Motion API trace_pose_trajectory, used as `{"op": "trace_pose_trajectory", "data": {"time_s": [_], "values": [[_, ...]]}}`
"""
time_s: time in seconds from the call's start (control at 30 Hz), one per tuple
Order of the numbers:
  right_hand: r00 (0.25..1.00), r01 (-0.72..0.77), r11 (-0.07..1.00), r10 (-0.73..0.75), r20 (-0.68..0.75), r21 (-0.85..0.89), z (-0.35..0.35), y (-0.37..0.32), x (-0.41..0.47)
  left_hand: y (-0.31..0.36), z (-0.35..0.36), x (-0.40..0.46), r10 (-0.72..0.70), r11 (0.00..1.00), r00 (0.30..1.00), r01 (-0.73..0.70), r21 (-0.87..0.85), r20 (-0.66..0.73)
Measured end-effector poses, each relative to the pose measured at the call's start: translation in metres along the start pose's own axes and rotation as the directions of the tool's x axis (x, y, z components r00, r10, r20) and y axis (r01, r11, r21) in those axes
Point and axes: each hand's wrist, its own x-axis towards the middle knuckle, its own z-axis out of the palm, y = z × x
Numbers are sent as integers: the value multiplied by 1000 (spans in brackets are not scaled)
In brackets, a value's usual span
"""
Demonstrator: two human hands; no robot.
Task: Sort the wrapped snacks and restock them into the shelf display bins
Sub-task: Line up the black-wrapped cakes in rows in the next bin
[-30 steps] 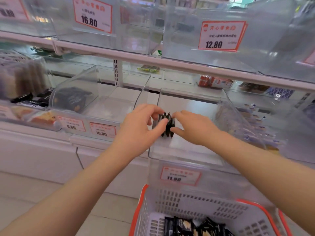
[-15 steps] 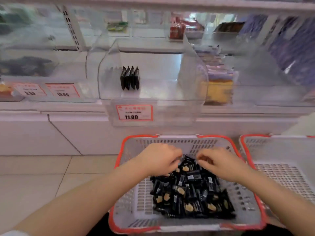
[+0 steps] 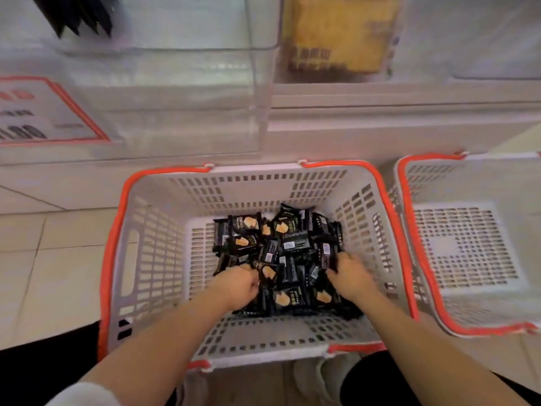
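Note:
A pile of black wrapped snacks (image 3: 281, 247) lies in the white basket with an orange rim (image 3: 164, 224) on the floor. Both hands are down in the pile. My left hand (image 3: 238, 284) curls its fingers round a black packet at the pile's left side. My right hand (image 3: 349, 276) grips another black packet at the pile's right side. Above, the clear display bin (image 3: 181, 83) holds a short row of black snacks (image 3: 85, 16) standing on edge at the top left.
A second white basket with an orange rim (image 3: 468, 244) stands to the right with nothing in it. A bin with yellow packets (image 3: 339, 33) sits right of the clear bin. An orange-bordered price label (image 3: 44, 112) is on the bin's front. Pale floor tiles lie at the left.
Both hands left the row of snacks in the bin and dropped into the basket. They now grip packets in the pile. The view tilted down and closer.

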Motion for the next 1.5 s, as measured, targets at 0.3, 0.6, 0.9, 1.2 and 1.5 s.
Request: {"op": "trace_pose_trajectory", "data": {"time_s": [0.3, 0.6, 0.9, 1.2, 1.5], "values": [[976, -169, 960, 195, -98, 222, 29, -10, 34, -32, 33, 15, -221, 966, 969, 202, -163, -113], [969, -237, 348, 13, 248, 907, 11, -29, 13, -34, 49, 25, -378, 858, 925, 332, -392, -43], [911, -374, -121, -231, 341, 919, 19, -30, -17, -25, 47, 28, -474, 536, 880, 268, -801, -23], [940, -57, 460, -275, 203, 886, -2, -49, -38, -5, 10, -2, -453, -68, 888, 56, -996, 81], [951, 202, 791, -300, 79, 577, 20, -73, -63, -5, 6, -40, -354, 202, 933, 142, -969, 63]]}}
